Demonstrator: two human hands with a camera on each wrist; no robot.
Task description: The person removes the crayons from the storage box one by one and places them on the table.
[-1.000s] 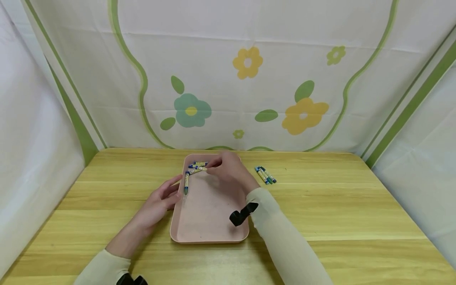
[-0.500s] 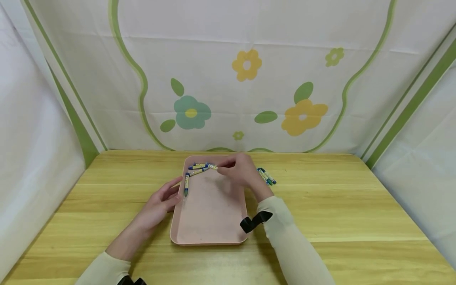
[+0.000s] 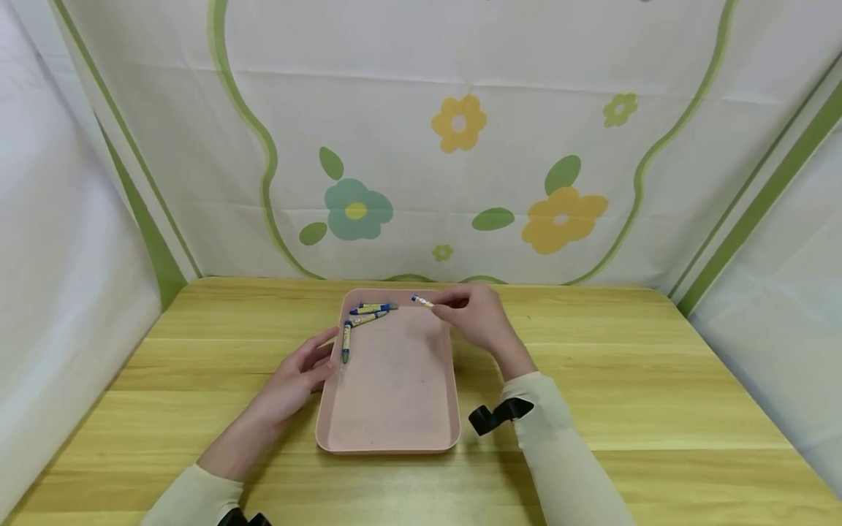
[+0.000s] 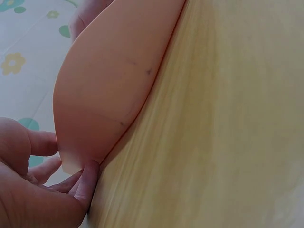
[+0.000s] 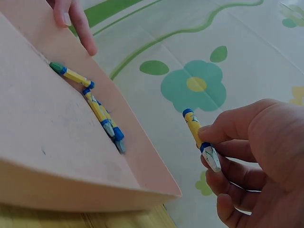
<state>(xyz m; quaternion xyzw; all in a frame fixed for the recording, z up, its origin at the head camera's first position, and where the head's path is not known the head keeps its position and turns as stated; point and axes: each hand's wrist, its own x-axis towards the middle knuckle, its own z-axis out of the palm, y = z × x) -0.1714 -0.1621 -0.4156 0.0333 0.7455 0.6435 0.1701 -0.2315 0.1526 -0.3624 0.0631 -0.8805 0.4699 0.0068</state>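
Head view shows the right hand [image 3: 483,321] lifted off the pink tray [image 3: 395,409] since a second ago, when it was down among the crayons at the tray's far end; it now pinches one yellow-and-blue crayon [image 3: 422,300] between thumb and fingertips, held in the air above the tray's far right corner, so that crayon looks to be on its way out. Three crayons stay in the tray: two [image 3: 370,313] lying close together near the far rim and one [image 3: 345,341] along the left wall. The left hand [image 3: 299,372] has not moved, its straight fingers resting against the tray's left rim, steadying it on the wooden table [image 3: 658,394]
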